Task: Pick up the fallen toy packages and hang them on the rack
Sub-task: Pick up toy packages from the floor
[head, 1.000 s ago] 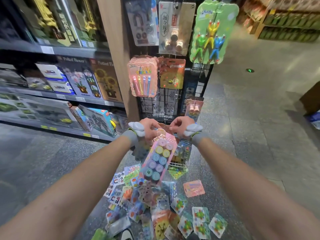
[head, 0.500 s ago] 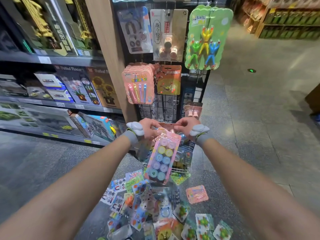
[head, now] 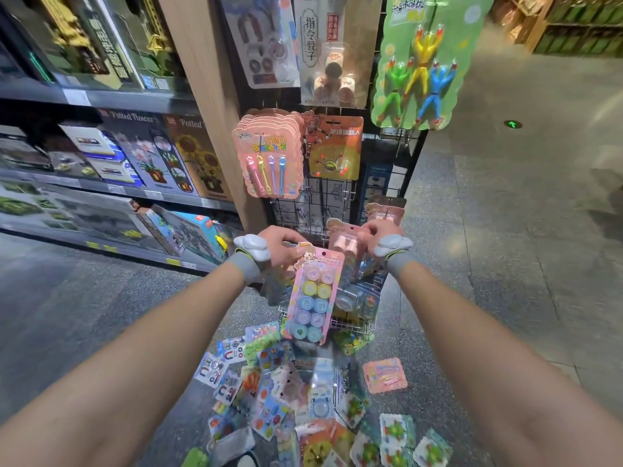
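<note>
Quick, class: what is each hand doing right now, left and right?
Left hand: pinches the top of the pink blister card of coloured round stamps.
Right hand: grips the smaller pink blister card beside it.

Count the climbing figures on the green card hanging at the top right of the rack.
3, all on the green card: the green figure at lower left, the yellow figure in the middle and highest, and the blue figure at lower right. None seems hidden.

Both bare forearms extend forward and converge. Left grip [head: 281, 246]: fingers curled, thumb pinching the top of the stamp package [head: 312, 298]. Right grip [head: 379, 235]: level with the left and near it, fingers curled on the small pink package [head: 344, 244].
</note>
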